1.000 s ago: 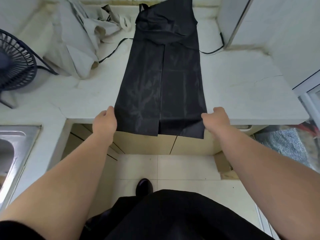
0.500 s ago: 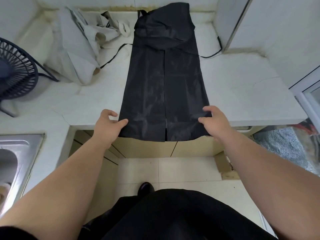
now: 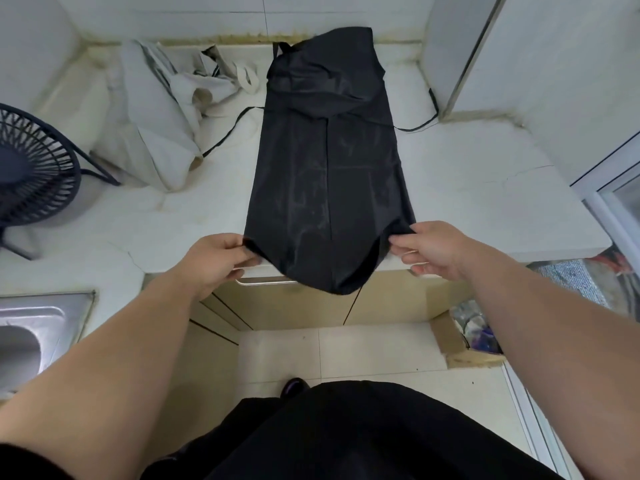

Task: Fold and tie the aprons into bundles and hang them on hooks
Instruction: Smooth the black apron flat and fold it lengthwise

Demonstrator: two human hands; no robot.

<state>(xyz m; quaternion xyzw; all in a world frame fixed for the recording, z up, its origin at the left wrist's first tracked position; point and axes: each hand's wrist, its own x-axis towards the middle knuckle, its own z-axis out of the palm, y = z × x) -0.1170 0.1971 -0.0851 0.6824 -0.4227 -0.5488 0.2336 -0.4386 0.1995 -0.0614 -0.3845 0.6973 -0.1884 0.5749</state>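
A black apron point(image 3: 329, 168) lies lengthwise on the white counter point(image 3: 485, 202), folded into a long narrow strip, its bib toward the back wall. Thin black ties point(image 3: 225, 136) trail out to both sides near the bib. My left hand point(image 3: 214, 261) pinches the near left corner of the hem. My right hand point(image 3: 433, 247) pinches the near right corner. Between the two hands the hem sags in a curve over the counter's front edge. A crumpled pale apron point(image 3: 162, 116) lies at the back left of the counter.
A dark desk fan point(image 3: 31, 168) stands at the left on the counter. A steel sink point(image 3: 31, 337) sits at the lower left. Cabinet doors with a metal handle point(image 3: 266, 280) are below the counter. An open cardboard box point(image 3: 464, 334) is on the floor at the right.
Both hands have shifted from the outer edges of the hem to pinching its corners and have lifted them, so the hem now sags between them. The view has tilted slightly.
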